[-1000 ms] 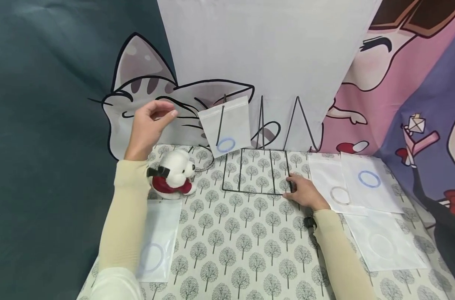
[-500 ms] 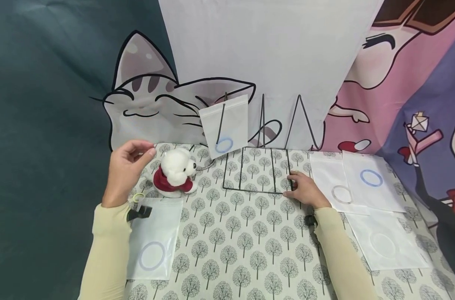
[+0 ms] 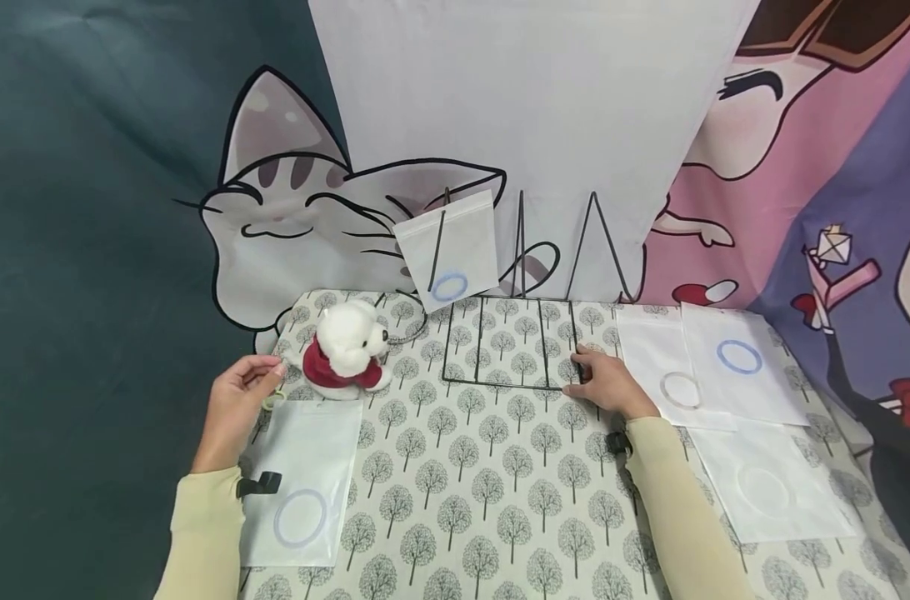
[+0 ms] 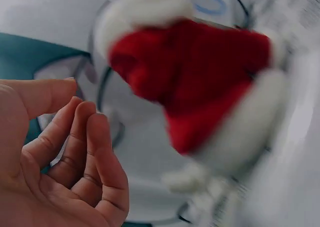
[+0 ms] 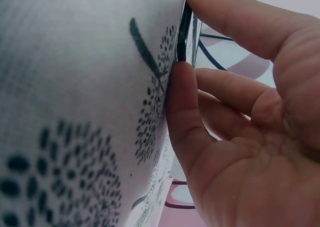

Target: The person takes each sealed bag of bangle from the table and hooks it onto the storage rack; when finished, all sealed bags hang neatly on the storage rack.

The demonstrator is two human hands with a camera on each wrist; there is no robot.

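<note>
Over the tree-print desk, the right hand pinches the black wire rack by its near right corner, far-centre; the left hand, fingers loosely curved around nothing, is beside the plush bear at left. A light, level pinch should steady it best.

Place: a tabletop nook dressed with printed cloth, more staged spot than working room; whether in a home or a studio, can't tell. Table covered by pale fabric with rows of grey-black trees. Cloth hangs behind and at 2 sides: dark teal, softly creased, to the left; white sheet at centre; pink-and-purple cartoon panel to the right. Smiling cartoon cat printed across the back. Playful, child's-room feel to the prints. Tabletop goods small and light: black wire rack, plush bear in red, 5 zip bags, 1 of them hung on the rack.
</note>
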